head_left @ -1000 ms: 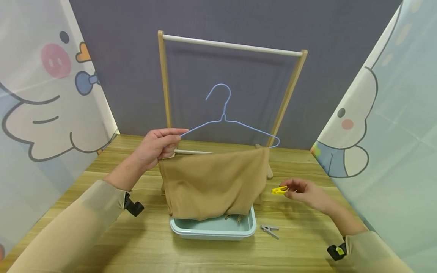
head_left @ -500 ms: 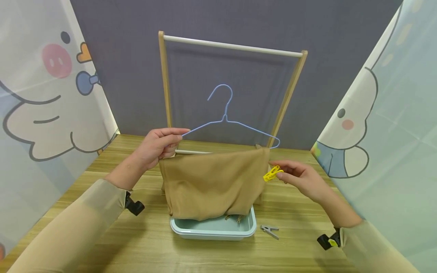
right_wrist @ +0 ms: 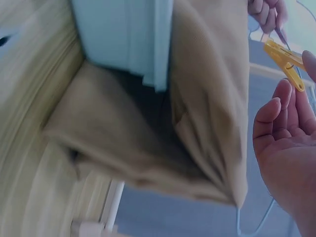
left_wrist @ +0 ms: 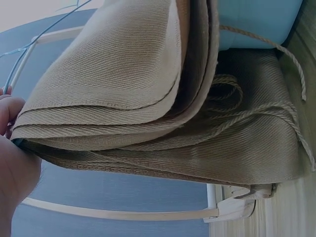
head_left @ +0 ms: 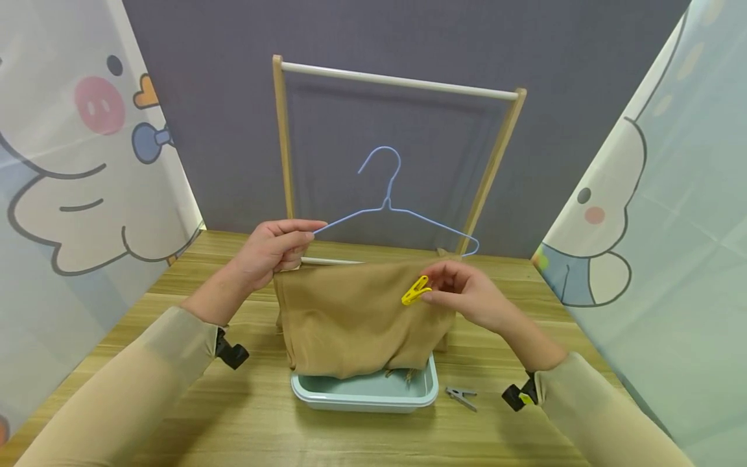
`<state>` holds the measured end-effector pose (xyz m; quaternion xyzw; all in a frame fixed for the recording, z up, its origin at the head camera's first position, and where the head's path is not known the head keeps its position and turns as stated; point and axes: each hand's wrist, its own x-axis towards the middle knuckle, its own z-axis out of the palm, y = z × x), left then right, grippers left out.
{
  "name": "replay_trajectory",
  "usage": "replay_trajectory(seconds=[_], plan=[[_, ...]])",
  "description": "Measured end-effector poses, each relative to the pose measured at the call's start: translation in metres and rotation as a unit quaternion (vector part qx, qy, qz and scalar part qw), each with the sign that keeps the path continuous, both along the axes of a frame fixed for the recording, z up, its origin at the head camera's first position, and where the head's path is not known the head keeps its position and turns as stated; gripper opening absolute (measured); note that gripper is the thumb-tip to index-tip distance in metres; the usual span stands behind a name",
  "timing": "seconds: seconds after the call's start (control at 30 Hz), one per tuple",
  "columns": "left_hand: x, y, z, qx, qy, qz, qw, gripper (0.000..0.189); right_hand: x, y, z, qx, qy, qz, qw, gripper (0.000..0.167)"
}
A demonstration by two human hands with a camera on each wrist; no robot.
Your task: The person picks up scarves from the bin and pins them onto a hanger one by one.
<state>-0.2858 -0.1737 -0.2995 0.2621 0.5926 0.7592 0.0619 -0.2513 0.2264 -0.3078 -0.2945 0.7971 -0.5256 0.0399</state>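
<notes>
A blue wire hanger (head_left: 388, 205) stands above the table with folded tan cloth (head_left: 350, 318) draped over its lower bar; the bar itself is covered. Thumb and fingers of my left hand (head_left: 274, 251) grip the hanger's left end. In the left wrist view the cloth (left_wrist: 108, 74) shows several layers and a loose twisted cord (left_wrist: 256, 111). My right hand (head_left: 473, 295) pinches a yellow clothespin (head_left: 415, 292) by its handles, in front of the cloth's upper right part. Whether the clothespin touches the cloth cannot be told from the head view; the right wrist view shows it apart.
Below the cloth sits a pale blue-green basin (head_left: 364, 397), partly covered by it. A grey clothespin (head_left: 462, 395) lies on the wooden table (head_left: 245, 415) right of the basin. Behind stands a rack with a white top rail (head_left: 403, 81) and wooden posts.
My right hand has moved left and up with the yellow clothespin, from beside the cloth to in front of it. The left hand and hanger have shifted only slightly right.
</notes>
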Motion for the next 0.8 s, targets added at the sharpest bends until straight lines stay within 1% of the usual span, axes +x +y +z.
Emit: replay_trajectory(seconds=[0.17,0.4,0.5,0.67,0.8], plan=[[0.000,0.002,0.001,-0.006,0.000,0.005,1.0000,0.042,-0.006,-0.027,0.008,0.001,-0.007,-0.003,1.0000,0.037],[-0.001,0.003,0.002,-0.012,0.000,0.014,0.9998,0.042,-0.017,-0.066,0.019,0.002,0.012,0.005,0.9999,0.038],[-0.001,0.002,0.001,-0.012,-0.002,0.012,0.9999,0.041,-0.021,-0.081,0.021,-0.006,0.013,0.007,0.9999,0.037],[-0.001,0.002,0.001,-0.014,-0.008,0.018,0.9997,0.041,-0.027,-0.101,0.023,-0.012,0.014,0.006,0.9998,0.032],[-0.001,0.003,0.001,-0.020,-0.009,0.023,0.9995,0.040,-0.031,-0.116,0.023,-0.024,0.027,0.005,0.9993,0.028]])
